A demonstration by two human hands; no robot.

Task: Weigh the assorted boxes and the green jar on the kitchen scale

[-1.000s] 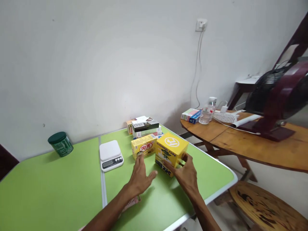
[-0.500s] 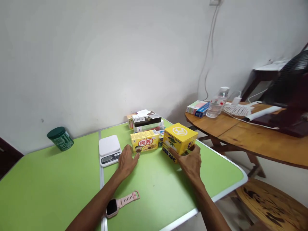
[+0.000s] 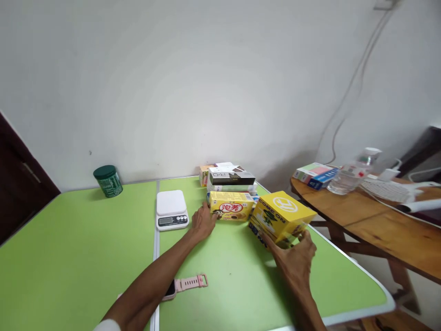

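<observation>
My right hand (image 3: pixel 292 257) grips a yellow cube-shaped box (image 3: pixel 280 216) marked COME ON, tilted, near the right edge of the green table (image 3: pixel 79 257). My left hand (image 3: pixel 202 222) rests on the table, its fingers touching the left end of a flat yellow snack box (image 3: pixel 231 212) with red lettering. Behind that box lies a stack of flat boxes (image 3: pixel 231 177), a dark one on top.
A white kitchen scale (image 3: pixel 171 209) stands left of my left hand. A green tin (image 3: pixel 108 180) sits at the back by the wall. A pink watch (image 3: pixel 188 284) lies near my left forearm. A wooden table (image 3: pixel 372 216) to the right carries small boxes and a water bottle (image 3: pixel 349 177).
The view has swung left. My right hand has tilted the yellow cube box and drawn it slightly nearer. My left hand has stayed at the flat yellow box.
</observation>
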